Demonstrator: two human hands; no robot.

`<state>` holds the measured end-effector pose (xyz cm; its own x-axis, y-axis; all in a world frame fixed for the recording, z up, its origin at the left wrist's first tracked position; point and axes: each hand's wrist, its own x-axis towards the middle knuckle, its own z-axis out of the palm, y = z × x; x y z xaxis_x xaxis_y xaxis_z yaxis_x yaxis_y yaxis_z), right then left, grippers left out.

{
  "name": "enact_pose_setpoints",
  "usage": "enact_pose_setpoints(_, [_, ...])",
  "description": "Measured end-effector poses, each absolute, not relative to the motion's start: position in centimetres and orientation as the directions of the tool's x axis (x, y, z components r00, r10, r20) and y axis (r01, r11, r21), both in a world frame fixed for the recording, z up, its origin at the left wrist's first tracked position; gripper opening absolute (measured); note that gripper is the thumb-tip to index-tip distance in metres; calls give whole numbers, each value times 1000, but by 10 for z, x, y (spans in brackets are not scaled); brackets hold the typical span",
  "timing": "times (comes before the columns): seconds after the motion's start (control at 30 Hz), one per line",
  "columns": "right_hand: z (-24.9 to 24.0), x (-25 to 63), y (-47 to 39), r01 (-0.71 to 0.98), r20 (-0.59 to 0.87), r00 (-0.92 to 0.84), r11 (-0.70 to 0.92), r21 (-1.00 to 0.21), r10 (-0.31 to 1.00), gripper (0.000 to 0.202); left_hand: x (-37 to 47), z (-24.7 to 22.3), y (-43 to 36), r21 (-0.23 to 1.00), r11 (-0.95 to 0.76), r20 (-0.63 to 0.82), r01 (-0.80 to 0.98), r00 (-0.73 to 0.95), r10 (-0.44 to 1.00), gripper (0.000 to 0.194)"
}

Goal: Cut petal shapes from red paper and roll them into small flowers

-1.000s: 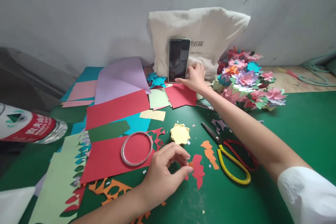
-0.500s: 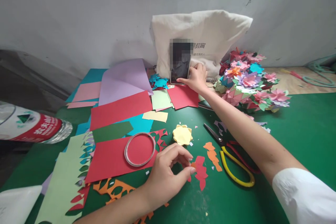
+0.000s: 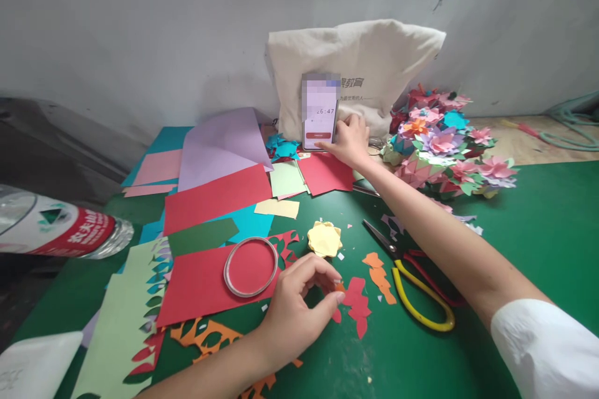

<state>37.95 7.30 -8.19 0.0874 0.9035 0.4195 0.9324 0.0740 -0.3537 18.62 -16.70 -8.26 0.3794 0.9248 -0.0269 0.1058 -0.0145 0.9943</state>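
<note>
My left hand (image 3: 302, 302) is in a pinch above the green table. Between thumb and forefinger sits a small orange paper petal (image 3: 340, 287), mostly hidden by the fingers. Red paper petals (image 3: 357, 305) and orange paper petals (image 3: 378, 275) lie just right of it, and a layered yellow paper flower (image 3: 324, 239) lies beyond. My right hand (image 3: 350, 140) reaches to the smartphone (image 3: 320, 103) propped against a cloth bag (image 3: 374, 50). Its thumb lies across the phone's lower screen, with bent fingers at the right edge. The lit screen reads 26:47; its upper part is blurred out.
Open scissors (image 3: 412, 287) with red and yellow handles lie under my right forearm. Finished paper flowers (image 3: 449, 143) are heaped at the back right. Coloured sheets (image 3: 215, 199), a tape roll (image 3: 251, 267) and cut orange scraps (image 3: 210, 333) cover the left. A water bottle (image 3: 60, 224) juts in.
The phone screen was dark and is now lit with a timer display. Both hands stay nearly where they were, and the view has shifted slightly.
</note>
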Motion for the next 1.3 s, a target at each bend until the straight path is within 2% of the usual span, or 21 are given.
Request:
enact_pose_setpoints(0.13, [-69,378,40,896,432,38,161,-415,901,40,186,-82,-166,994,-38,-4,99,388,922,13])
enact_pose_setpoints(0.2, [-59,381,10,846,423,-138,328,-420,896,31,184,-83,-167,992,-90,50,84,391,919,14])
enact_pose_setpoints(0.27, [-50,386,-26,730,362,-410,539,-421,837,27,182,-84,-167,983,-174,138,59,390,911,15])
enact_pose_setpoints(0.37, [-44,392,-73,471,213,-764,752,-462,610,49,179,-85,-169,954,-296,258,42,386,886,19])
enact_pose_setpoints(0.43, [-46,392,-95,445,181,-798,764,-466,575,64,178,-86,-169,940,-339,296,45,389,872,22])
enact_pose_setpoints(0.5, [-52,388,-107,495,176,-770,748,-442,613,67,178,-86,-169,935,-353,309,45,392,867,24])
enact_pose_setpoints(0.7, [-67,370,-119,612,228,-663,692,-383,713,43,182,-84,-166,960,-274,236,55,367,900,19])
enact_pose_setpoints(0.93, [-66,376,-116,642,307,-576,651,-405,758,49,184,-86,-166,976,-215,188,36,365,912,20])
enact_pose_setpoints(1.03, [-60,386,-89,659,370,-491,614,-434,789,33,183,-87,-166,980,-198,171,33,376,911,21])
enact_pose_setpoints(1.1, [-59,393,-56,729,419,-366,536,-426,831,24,183,-88,-166,983,-177,148,38,392,908,21])
enact_pose_setpoints(1.23, [-69,406,25,855,479,-128,341,-390,868,32,182,-89,-166,991,-128,98,46,409,907,20])
enact_pose_setpoints(1.3, [-77,408,55,879,486,-73,287,-382,871,33,182,-90,-166,993,-112,83,47,413,907,19])
